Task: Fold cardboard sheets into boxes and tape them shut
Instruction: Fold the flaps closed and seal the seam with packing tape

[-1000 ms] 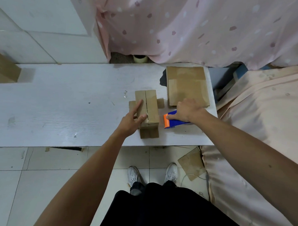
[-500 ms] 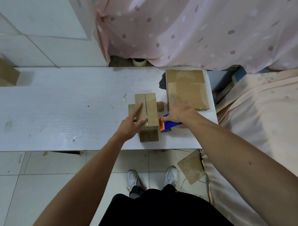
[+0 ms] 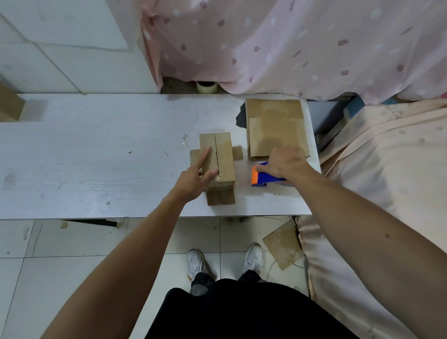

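Observation:
A small cardboard box (image 3: 224, 156) stands on the white table (image 3: 90, 153), its two top flaps meeting at a middle seam and its end flaps sticking out. My left hand (image 3: 195, 177) lies on the left top flap with straight fingers and presses it down. To the right of the box my right hand (image 3: 283, 163) grips a blue and orange tape dispenser (image 3: 261, 177) that rests on the table. A stack of flat cardboard sheets (image 3: 276, 126) lies just behind that hand.
A pink dotted curtain (image 3: 274, 43) hangs behind the table. A peach-covered bed (image 3: 396, 177) borders the table's right end. A brown box (image 3: 2, 103) sits at the far left. A cardboard scrap (image 3: 283, 243) lies on the tiled floor by my shoes. A tape roll (image 3: 206, 87) stands behind the table.
My right hand drew the tape dispenser toward the box, then back out to the right. The left hand has stayed on the box top.

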